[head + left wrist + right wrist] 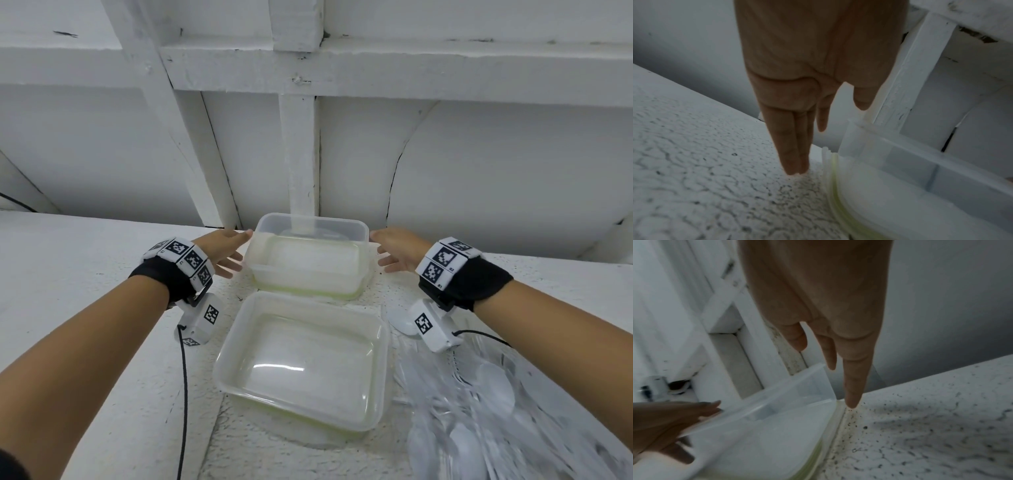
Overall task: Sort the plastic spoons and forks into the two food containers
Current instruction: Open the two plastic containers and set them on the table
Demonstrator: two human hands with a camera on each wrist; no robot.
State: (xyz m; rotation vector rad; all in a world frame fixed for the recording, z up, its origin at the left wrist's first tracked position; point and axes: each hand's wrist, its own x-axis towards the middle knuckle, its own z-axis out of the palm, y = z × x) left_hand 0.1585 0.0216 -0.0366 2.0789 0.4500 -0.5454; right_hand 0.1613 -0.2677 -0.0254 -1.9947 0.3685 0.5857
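Note:
Two clear plastic food containers stand on the white textured table (102,325). The far container (308,255) sits on a green-rimmed lid, close to the wall. The near container (301,359) is empty and also rests on a greenish lid. My left hand (226,251) is beside the far container's left wall with straight fingers, holding nothing. My right hand (394,251) is beside its right wall, fingers straight too. In the wrist views the left fingers (793,154) and right fingers (854,386) point down next to the container (890,154) (787,394). A pile of clear plastic spoons and forks (496,394) lies at the right.
A white wall with painted wooden beams (301,154) rises right behind the far container. A black cable (183,394) runs from the left wrist camera down the table. Another cable (479,334) hangs over the cutlery pile.

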